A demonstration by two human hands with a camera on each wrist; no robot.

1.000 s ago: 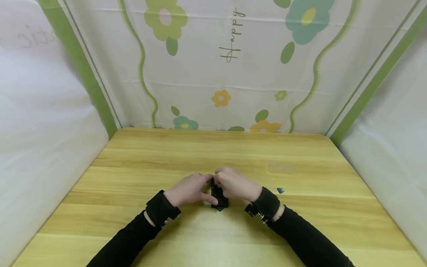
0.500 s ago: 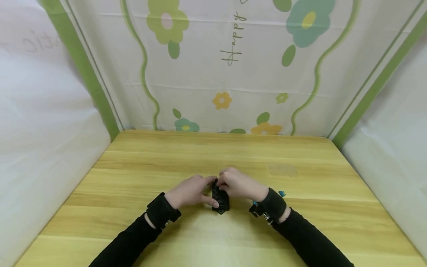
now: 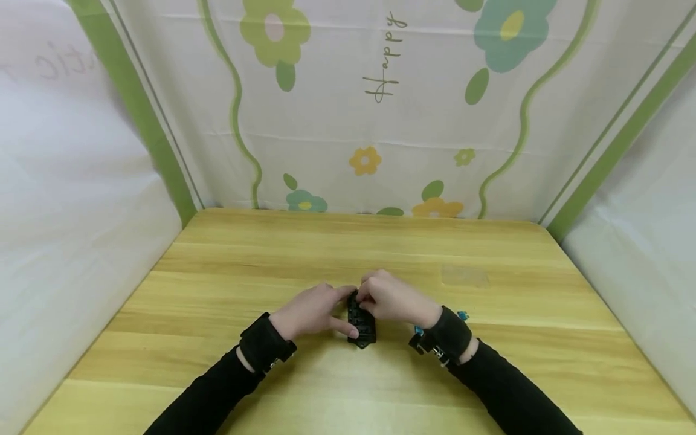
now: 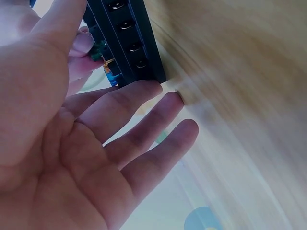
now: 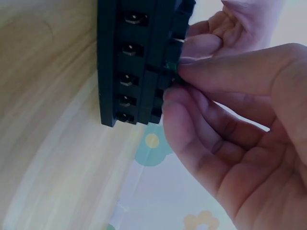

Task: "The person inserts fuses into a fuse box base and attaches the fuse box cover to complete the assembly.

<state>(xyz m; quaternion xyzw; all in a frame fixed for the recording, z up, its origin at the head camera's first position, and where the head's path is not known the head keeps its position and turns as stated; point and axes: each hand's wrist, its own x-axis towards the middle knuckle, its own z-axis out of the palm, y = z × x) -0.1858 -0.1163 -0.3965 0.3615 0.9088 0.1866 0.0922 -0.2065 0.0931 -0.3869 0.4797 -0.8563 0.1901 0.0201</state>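
Observation:
A black terminal block (image 3: 364,326) with a row of screw openings stands on the table in front of the person. My left hand (image 3: 312,311) holds it by its ends, thumb at the near end and index finger at the far one. Its other fingers extend loosely in the left wrist view. At the block's upper side, towards the far end, my right hand (image 3: 399,302) pinches a small green piece (image 4: 98,51), mostly hidden by the fingertips. Beside that piece in the left wrist view shows a blue and gold bit (image 4: 110,74), too small to identify.
Small blue pieces (image 3: 463,315) lie on the wooden table (image 3: 261,248) near the right wrist, one (image 3: 418,330) partly behind the wristband. A clear flat patch (image 3: 464,276) lies farther back. White flowered cloth (image 3: 326,109) walls the back and sides.
The right hand's fingers have shifted slightly on the block and its wrist has moved a little right. The left hand keeps its hold. The head view has tilted slightly.

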